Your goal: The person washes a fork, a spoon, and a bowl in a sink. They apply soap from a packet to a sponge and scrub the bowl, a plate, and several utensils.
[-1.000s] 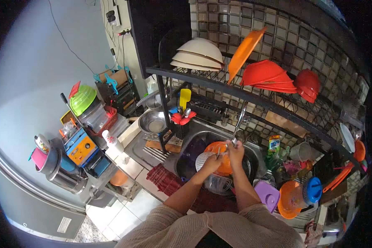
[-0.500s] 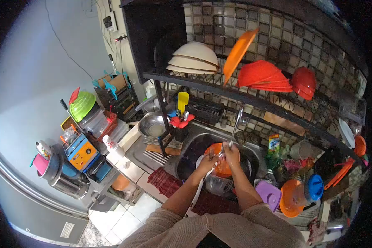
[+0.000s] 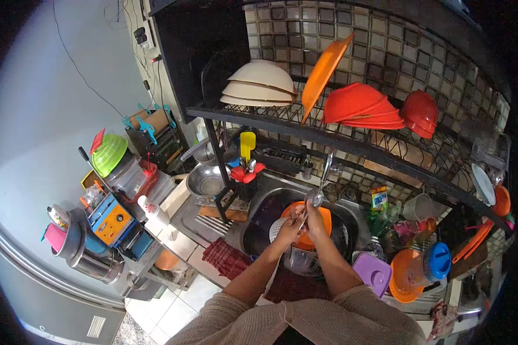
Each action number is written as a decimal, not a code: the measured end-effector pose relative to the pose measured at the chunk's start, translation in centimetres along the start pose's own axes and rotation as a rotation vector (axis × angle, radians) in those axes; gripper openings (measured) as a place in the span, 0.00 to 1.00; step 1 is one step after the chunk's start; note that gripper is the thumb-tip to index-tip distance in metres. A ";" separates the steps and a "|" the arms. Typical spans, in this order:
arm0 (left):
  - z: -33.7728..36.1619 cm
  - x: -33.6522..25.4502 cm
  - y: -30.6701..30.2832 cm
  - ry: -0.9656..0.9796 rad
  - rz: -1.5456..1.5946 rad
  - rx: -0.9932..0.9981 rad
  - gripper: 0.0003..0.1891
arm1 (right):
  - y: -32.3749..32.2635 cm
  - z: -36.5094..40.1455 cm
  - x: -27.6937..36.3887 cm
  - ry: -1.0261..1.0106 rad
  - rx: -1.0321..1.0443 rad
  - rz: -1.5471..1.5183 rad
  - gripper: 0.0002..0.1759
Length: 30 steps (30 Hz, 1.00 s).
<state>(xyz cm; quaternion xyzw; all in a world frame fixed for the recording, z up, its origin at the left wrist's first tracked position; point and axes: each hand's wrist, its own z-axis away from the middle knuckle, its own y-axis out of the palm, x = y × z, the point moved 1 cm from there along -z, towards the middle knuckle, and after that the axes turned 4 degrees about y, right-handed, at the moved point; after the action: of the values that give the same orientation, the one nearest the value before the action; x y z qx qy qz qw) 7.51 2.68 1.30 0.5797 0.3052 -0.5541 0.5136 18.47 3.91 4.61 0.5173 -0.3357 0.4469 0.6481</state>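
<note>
Both hands are over the sink (image 3: 259, 227), close together under the faucet (image 3: 327, 167). My left hand (image 3: 288, 233) is closed on a fork (image 3: 295, 215), its tines pointing up. My right hand (image 3: 315, 223) grips a shiny metal spoon (image 3: 316, 199), its bowl right below the spout. Behind and beneath them is an orange basin (image 3: 324, 216) in the sink. A white perforated strainer (image 3: 275, 231) shows left of my left hand. A clear container (image 3: 299, 261) sits nearer to me, partly hidden by my forearms.
Above the sink runs a black dish rack (image 3: 282, 122) with white bowls (image 3: 259, 83), an orange plate (image 3: 326, 75) and red bowls (image 3: 362, 107). A purple lid (image 3: 372, 273) and a blue-lidded pitcher (image 3: 437, 261) stand right. A dark red cloth (image 3: 224, 257) lies left on the counter edge.
My hands have shifted slightly, and the spoon's bowl now shows clearly under the spout above my right hand. The whole view has moved a little.
</note>
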 end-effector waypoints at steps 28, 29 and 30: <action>-6.6 -1.1 5.7 -0.017 0.400 -0.014 0.14 | -5.5 -0.5 -0.9 -0.164 -0.248 0.117 0.23; -5.8 -2.1 5.9 -0.131 0.321 -0.094 0.14 | -5.9 -0.6 -1.1 -0.121 -0.206 0.136 0.24; -6.6 -0.8 5.6 -0.115 0.343 -0.131 0.14 | -5.5 -0.8 -1.2 -0.077 -0.158 0.154 0.25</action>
<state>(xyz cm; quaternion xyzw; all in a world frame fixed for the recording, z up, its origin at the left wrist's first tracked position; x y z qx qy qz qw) 14.69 7.45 2.53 0.5561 0.2073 -0.4695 0.6537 23.09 4.03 1.35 0.4541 -0.4333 0.4475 0.6370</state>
